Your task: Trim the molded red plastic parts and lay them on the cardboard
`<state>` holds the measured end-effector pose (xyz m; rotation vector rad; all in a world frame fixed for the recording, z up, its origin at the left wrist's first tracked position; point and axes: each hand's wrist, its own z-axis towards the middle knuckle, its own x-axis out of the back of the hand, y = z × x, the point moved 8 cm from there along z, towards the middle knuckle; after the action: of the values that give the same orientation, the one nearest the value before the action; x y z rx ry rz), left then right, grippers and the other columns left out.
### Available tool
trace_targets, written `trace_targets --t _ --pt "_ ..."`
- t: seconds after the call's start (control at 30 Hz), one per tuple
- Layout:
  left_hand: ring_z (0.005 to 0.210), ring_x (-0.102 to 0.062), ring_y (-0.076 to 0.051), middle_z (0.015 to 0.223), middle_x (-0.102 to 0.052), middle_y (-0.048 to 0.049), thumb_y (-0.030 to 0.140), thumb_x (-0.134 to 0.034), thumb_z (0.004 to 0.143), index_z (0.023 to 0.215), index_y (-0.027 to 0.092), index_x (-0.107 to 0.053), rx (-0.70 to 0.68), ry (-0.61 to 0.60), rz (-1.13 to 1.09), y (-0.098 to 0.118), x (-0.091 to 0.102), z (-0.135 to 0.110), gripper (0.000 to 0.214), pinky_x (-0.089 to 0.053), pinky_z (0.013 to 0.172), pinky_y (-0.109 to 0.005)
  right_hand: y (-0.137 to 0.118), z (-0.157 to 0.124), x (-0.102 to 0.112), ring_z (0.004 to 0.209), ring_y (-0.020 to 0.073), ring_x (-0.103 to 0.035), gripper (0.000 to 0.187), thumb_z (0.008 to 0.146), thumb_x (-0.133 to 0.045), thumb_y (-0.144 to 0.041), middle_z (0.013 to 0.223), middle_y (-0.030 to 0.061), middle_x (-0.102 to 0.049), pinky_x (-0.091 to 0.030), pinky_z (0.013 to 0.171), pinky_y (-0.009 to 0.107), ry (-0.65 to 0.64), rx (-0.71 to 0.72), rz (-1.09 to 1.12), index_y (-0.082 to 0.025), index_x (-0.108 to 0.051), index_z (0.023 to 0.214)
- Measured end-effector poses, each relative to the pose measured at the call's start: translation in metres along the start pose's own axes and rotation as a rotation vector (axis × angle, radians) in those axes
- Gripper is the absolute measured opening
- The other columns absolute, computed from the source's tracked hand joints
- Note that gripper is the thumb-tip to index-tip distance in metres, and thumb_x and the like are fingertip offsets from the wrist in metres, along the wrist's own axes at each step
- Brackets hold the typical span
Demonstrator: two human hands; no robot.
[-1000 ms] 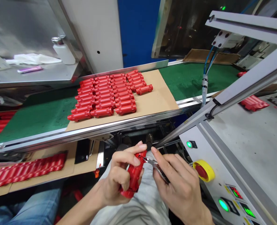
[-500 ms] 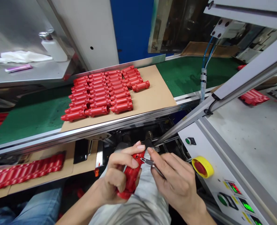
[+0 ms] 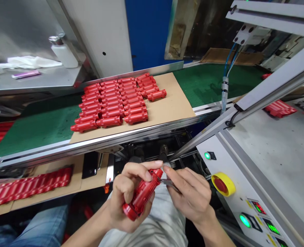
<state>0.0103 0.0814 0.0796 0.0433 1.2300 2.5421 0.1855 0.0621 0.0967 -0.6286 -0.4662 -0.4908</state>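
My left hand (image 3: 127, 195) is wrapped round a red ribbed plastic part (image 3: 141, 197), held tilted over my lap. My right hand (image 3: 190, 195) pinches a small metal cutter (image 3: 167, 181) whose tip touches the upper end of that part. Both hands are below the conveyor's front rail. On the green belt (image 3: 38, 127) lies a cardboard sheet (image 3: 172, 106) carrying several rows of the same red parts (image 3: 115, 101).
A control panel with a yellow-and-red stop button (image 3: 222, 185) and green lights (image 3: 244, 221) stands at right. More red parts (image 3: 28, 187) lie on cardboard at lower left and on the right table (image 3: 279, 108). A white bottle (image 3: 63, 51) stands on the metal shelf.
My left hand has tipped the red part further over, its lower end swinging left. The cutter stays at the part's top end. The view shifted slightly.
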Motion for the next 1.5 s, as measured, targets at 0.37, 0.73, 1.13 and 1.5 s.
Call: trace_targets --t 0.37,0.73,1.13,1.5 --pt "0.138 -0.070 -0.029 0.116 -0.059 -0.0011 -0.023 -0.060 0.078 0.091 0.023 -0.039 -0.024 0.022 0.052 0.009 0.001 0.008 0.052 -0.065 0.108 -0.032 0.007 0.012 0.029 0.097 0.0218 -0.066 0.066 0.092 -0.069 0.002 0.107 0.0082 -0.073 -0.059 0.086 0.041 -0.047 -0.190 0.061 -0.021 -0.065 0.154" --pt "0.139 -0.069 -0.034 0.121 -0.062 -0.0049 -0.022 -0.062 0.074 0.099 0.023 -0.044 -0.035 -0.065 0.008 0.011 -0.004 0.008 0.055 -0.067 0.107 -0.041 -0.005 0.025 0.029 0.089 0.0240 -0.060 0.056 0.097 -0.070 -0.005 0.105 0.0092 -0.075 -0.052 0.077 0.041 -0.286 0.005 -0.215 -0.013 -0.064 0.152" --pt "0.141 -0.066 -0.045 0.123 -0.064 -0.0097 -0.012 -0.071 0.081 0.095 0.022 -0.048 -0.059 -0.204 0.007 0.007 0.005 0.003 0.044 -0.064 0.112 -0.063 -0.009 0.031 0.029 0.079 0.0203 -0.054 0.051 0.098 -0.070 -0.002 0.093 0.0051 -0.074 -0.046 0.071 0.035 -0.312 0.082 -0.273 -0.013 -0.066 0.148" --pt "0.139 -0.070 -0.041 0.114 -0.069 -0.0069 -0.004 -0.077 0.087 0.095 0.027 -0.045 0.065 -0.109 -0.014 0.001 0.005 0.001 0.045 -0.069 0.105 -0.059 0.018 0.017 0.022 0.070 0.0137 -0.062 0.041 0.100 -0.073 -0.009 0.086 0.0007 -0.074 -0.051 0.063 0.028 -0.214 -0.155 0.139 -0.021 -0.075 0.139"
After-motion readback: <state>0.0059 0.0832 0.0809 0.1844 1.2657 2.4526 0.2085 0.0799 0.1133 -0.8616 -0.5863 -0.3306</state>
